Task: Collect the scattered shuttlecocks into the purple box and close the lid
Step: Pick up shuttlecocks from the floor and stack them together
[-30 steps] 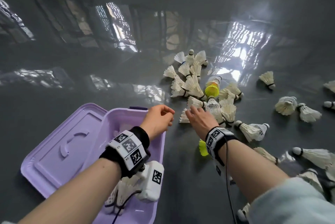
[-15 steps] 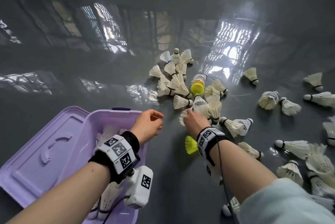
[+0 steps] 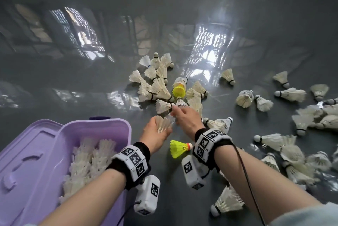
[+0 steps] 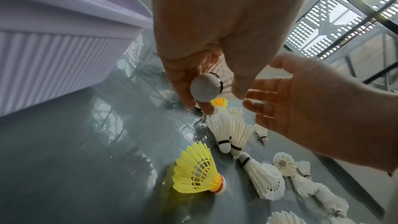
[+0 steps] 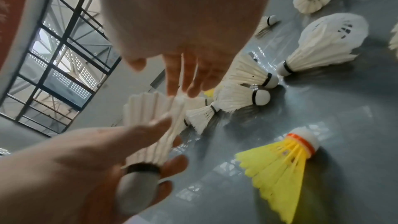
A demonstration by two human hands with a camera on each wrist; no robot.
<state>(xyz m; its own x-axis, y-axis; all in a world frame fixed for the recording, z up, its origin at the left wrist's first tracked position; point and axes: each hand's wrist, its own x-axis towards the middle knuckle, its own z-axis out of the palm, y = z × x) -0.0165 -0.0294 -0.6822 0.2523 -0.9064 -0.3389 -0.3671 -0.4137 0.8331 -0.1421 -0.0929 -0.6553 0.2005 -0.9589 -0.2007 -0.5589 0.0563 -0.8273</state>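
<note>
The purple box [image 3: 102,122] stands open at the lower left, with several white shuttlecocks [image 3: 87,158] inside and its lid [image 3: 27,152] lying back to the left. My left hand [image 3: 161,130] is just right of the box and grips a white shuttlecock [image 3: 162,124] near its cork [image 4: 206,89], feathers pointing away. My right hand [image 3: 180,115] is beside it, fingers [image 5: 172,81] nearly straight and touching the feather tips [image 5: 150,108]. A yellow shuttlecock [image 3: 178,148] lies on the floor below both hands.
A dense pile of white shuttlecocks [image 3: 161,88] with another yellow one [image 3: 178,91] lies just beyond the hands. More white shuttlecocks [image 3: 292,95] are scattered across the glossy grey floor [image 3: 73,79] to the right and near my right forearm.
My left hand, curled and holding nothing before, now grips a white shuttlecock. The right hand has lifted off the pile and meets the left hand. The view has shifted right.
</note>
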